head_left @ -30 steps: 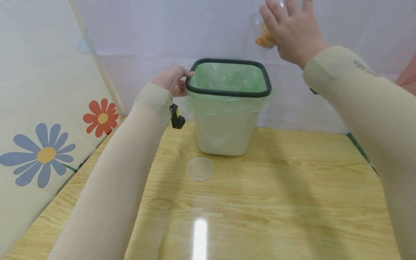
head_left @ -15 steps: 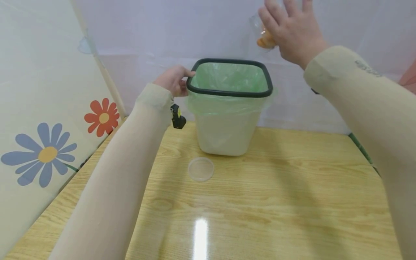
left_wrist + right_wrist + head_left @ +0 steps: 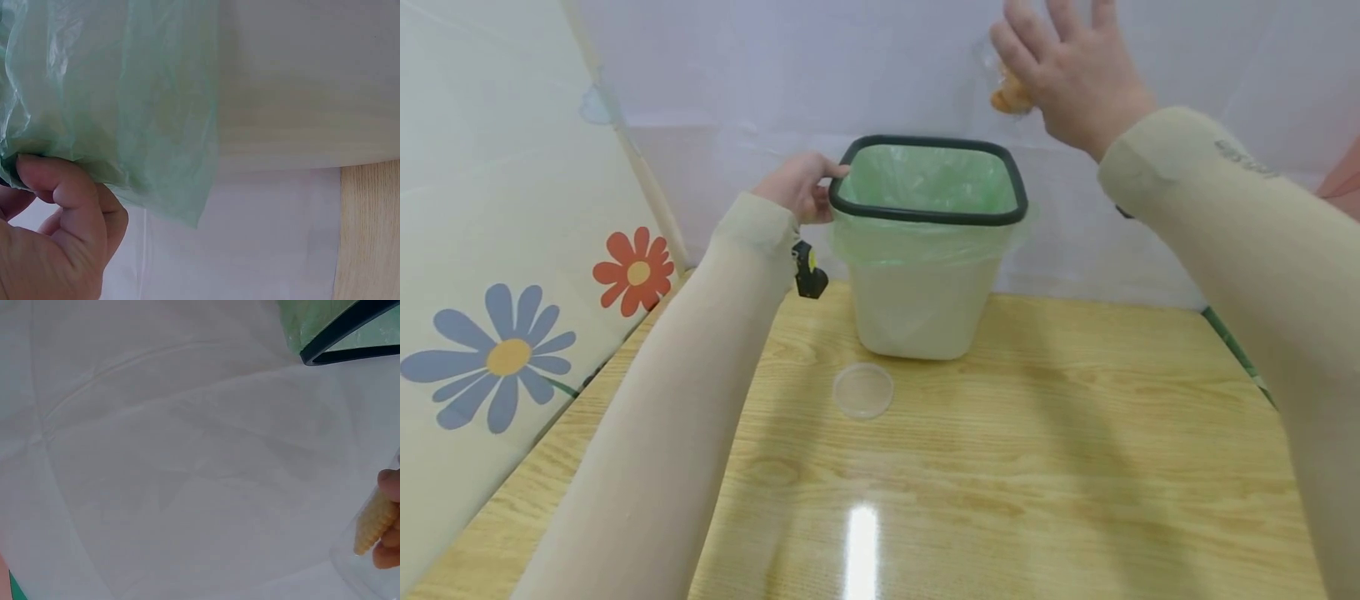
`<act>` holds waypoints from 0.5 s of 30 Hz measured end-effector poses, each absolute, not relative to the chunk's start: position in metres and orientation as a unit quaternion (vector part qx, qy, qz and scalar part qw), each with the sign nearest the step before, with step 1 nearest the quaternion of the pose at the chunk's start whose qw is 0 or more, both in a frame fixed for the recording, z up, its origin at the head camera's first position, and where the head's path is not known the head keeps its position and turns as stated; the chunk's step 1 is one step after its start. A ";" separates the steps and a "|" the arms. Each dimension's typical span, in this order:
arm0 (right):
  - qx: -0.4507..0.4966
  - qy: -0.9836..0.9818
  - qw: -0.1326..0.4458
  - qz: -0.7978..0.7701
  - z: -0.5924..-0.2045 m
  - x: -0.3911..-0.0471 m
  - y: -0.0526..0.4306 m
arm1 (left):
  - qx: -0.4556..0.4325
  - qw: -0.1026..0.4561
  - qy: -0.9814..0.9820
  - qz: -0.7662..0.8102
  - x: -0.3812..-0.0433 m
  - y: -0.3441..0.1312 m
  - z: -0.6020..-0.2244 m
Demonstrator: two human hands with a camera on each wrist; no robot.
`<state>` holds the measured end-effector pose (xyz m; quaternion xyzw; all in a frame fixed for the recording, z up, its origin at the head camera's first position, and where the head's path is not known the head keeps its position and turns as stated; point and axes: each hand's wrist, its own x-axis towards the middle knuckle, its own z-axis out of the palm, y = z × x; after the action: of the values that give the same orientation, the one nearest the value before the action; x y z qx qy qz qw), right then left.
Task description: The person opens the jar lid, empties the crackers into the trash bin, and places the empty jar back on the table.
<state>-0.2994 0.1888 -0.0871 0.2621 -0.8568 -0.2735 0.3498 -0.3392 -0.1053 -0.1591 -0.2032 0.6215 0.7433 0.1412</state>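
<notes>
A white trash can (image 3: 917, 308) stands at the back of the table, its dark rim (image 3: 925, 217) holding a green bag liner (image 3: 936, 175) folded over outside. My left hand (image 3: 797, 187) grips the rim at its left side, thumb on top; in the left wrist view its curled fingers (image 3: 59, 181) are at the liner's edge. Above and right of the can, my right hand (image 3: 1082, 75) holds a clear plastic container (image 3: 350, 556) tilted over. Inside it are orange-yellow snack pieces (image 3: 1011, 96), one of them ridged. The hand's back hides most of the container.
On the wooden table (image 3: 1000, 467), a clear round lid (image 3: 863, 390) lies in front of the can. A white sheet (image 3: 760, 75) hangs behind, and a panel with a blue flower (image 3: 508, 358) and a red flower (image 3: 637, 272) borders the left.
My right hand and the container have shifted very slightly to the left. The left hand, trash can and lid stay as they were.
</notes>
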 end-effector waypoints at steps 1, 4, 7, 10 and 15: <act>0.263 -0.857 0.349 -0.274 -0.088 -0.299 0.189 | -0.203 0.143 0.621 0.744 -0.339 -0.105 -0.159; 0.264 -0.858 0.346 -0.272 -0.088 -0.300 0.190 | -0.201 0.145 0.621 0.744 -0.339 -0.105 -0.159; 0.264 -0.861 0.341 -0.271 -0.088 -0.300 0.190 | -0.199 0.144 0.620 0.745 -0.338 -0.105 -0.159; 0.268 -0.860 0.337 -0.273 -0.088 -0.300 0.189 | -0.199 0.144 0.618 0.747 -0.338 -0.107 -0.160; 0.270 -0.857 0.333 -0.287 -0.089 -0.301 0.188 | -0.200 0.146 0.619 0.745 -0.338 -0.108 -0.161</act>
<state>-0.3011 0.1880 -0.0892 0.2698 -0.8568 -0.2866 0.3332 -0.3382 -0.1081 -0.1607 -0.1996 0.6195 0.7451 0.1456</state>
